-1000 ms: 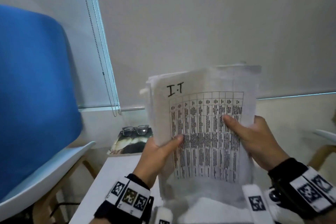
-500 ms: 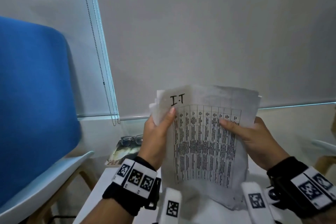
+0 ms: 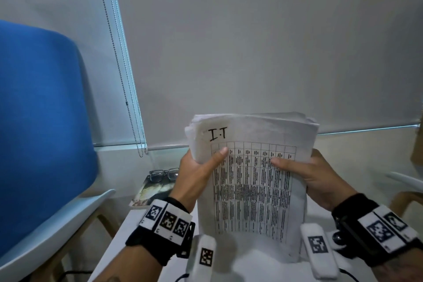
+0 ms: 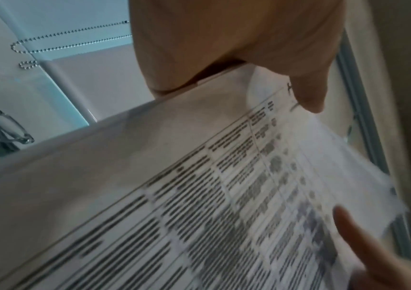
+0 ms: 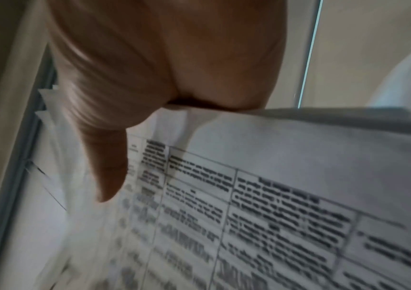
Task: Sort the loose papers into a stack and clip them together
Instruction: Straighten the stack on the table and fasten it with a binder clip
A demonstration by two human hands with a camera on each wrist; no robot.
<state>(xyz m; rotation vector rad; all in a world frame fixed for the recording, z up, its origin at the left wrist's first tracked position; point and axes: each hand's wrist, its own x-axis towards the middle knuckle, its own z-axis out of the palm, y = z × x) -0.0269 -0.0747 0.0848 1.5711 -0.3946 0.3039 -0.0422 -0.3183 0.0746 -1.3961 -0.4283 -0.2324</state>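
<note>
Matt, slightly crumpled white paper forms the stack of papers (image 3: 251, 190), printed with a black table. A blue cloth-covered chair back (image 3: 41, 121) is set on a smooth white plastic seat with wooden legs; clear-framed glasses (image 3: 162, 174) look glossy.

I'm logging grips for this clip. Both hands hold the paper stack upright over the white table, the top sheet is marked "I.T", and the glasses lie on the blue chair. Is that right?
One detail is wrong: the glasses lie on a book at the table's far end, beside the blue chair, as the head view shows. The left hand and right hand do hold the stack upright, marked "I.T".
</note>
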